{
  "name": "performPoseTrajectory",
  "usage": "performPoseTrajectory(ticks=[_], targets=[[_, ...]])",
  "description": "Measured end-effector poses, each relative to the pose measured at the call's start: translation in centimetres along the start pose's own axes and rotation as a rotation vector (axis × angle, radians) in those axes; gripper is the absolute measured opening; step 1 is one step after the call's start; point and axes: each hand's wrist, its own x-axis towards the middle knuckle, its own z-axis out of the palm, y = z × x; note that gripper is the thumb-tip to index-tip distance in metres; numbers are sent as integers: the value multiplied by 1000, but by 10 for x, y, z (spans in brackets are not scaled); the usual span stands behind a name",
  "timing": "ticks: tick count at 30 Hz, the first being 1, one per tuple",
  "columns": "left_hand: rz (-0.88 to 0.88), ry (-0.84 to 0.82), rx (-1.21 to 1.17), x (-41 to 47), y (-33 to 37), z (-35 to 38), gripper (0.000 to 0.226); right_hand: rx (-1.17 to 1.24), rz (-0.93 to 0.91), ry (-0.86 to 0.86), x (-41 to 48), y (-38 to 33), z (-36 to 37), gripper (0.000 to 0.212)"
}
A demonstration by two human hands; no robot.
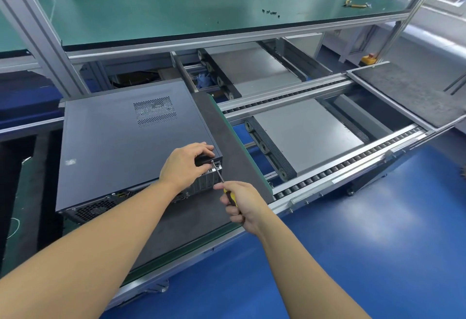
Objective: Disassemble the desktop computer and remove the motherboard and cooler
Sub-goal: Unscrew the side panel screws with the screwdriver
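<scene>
Left hand (185, 164) grips computer case (121, 147) corner; right hand (242, 202) holds screwdriver (223, 183), tip at screw.

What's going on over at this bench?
A person is taking apart a desktop computer case, which lies on its side on a dark mat on the assembly line. Their left hand holds the case's rear corner, while the right hand grips a yellow-handled screwdriver with its tip at a screw on that corner. The side panel is on, so nothing inside is out yet.
</scene>
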Motion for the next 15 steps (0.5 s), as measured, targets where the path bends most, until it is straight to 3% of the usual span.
performPoseTrajectory(ticks=[7,10,15], targets=[[180,-167,221,6,-8,-17,48,118,182,-106,4,-6,-12,37],[255,-137,332,4,-11,-13,49,183,263,-222,4,-7,-16,39],[142,-124,557,7,-12,-3,62,221,252,-259,3,-4,-17,36]])
